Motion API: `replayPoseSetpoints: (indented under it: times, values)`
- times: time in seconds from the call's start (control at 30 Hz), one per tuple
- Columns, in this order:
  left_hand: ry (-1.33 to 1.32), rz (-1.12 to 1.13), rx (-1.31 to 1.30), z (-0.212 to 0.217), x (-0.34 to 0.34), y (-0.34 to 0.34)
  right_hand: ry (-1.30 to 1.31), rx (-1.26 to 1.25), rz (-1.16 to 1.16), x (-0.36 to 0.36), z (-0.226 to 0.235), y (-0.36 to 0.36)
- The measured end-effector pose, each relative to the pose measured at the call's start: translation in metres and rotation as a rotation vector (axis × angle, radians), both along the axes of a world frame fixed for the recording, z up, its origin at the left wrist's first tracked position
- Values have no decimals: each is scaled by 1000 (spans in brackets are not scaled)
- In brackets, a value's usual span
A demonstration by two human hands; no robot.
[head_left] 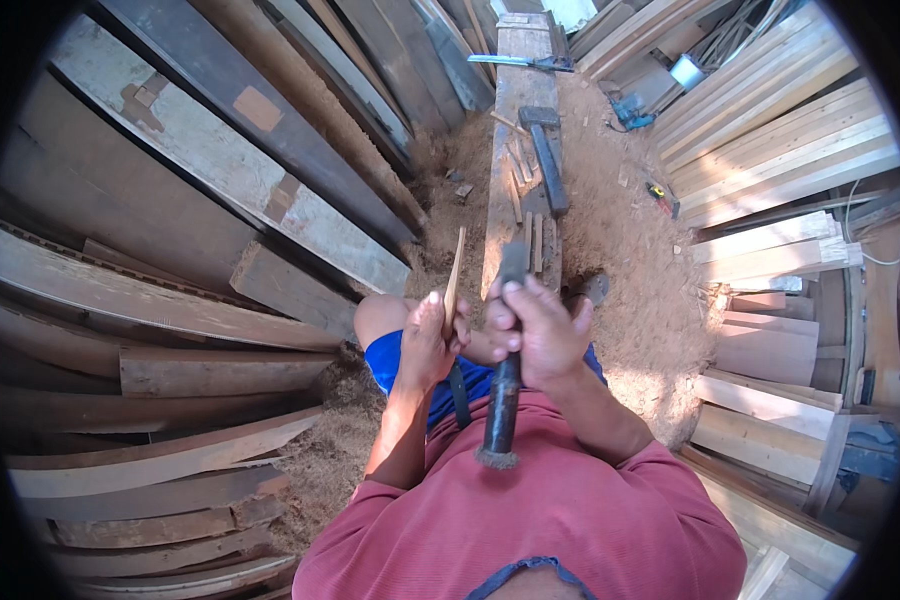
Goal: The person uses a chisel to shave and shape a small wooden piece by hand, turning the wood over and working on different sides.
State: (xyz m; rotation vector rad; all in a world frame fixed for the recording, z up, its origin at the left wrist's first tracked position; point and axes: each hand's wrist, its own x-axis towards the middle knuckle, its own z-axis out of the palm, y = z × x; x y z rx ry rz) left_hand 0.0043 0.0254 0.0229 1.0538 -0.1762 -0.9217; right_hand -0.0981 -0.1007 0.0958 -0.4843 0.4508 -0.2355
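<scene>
So the left hand (428,338) pinches a thin wood strip (454,275) upright, end up where the blade can reach. The right hand (540,330) is wrapped tight round a dark-handled hatchet (503,385), blade by the strip, above the plank surface (515,150).

The right hand (542,335) covers the middle of the dark tool (505,395), so its front end is hard to see. Small things in the upper right of the frame, like the blue thing (630,110), are too tiny to tell.
</scene>
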Motion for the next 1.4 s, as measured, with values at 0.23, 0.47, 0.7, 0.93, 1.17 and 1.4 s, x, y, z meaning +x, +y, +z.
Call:
replayPoseSetpoints:
  times: [0.23, 0.47, 0.7, 0.93, 1.17, 1.4]
  values:
    - [-76, 43, 57, 17, 24, -24, -17, 50, 281, 11, 7, 38]
    - [-751, -63, 381, 53, 7, -1, 17, -70, 290, -9, 13, 39]
    - [-188, -117, 282, -23, -37, 55, -16, -237, 18, -30, 32, -6]
    - [-129, 96, 16, 13, 12, -24, 8, 63, 235, 11, 5, 21]
    - [-736, 3, 276, 20, 20, -4, 10, -1, 297, 0, 14, 41]
    - [-1163, -136, 357, 30, -13, 27, -13, -175, 88, -21, 32, 27]
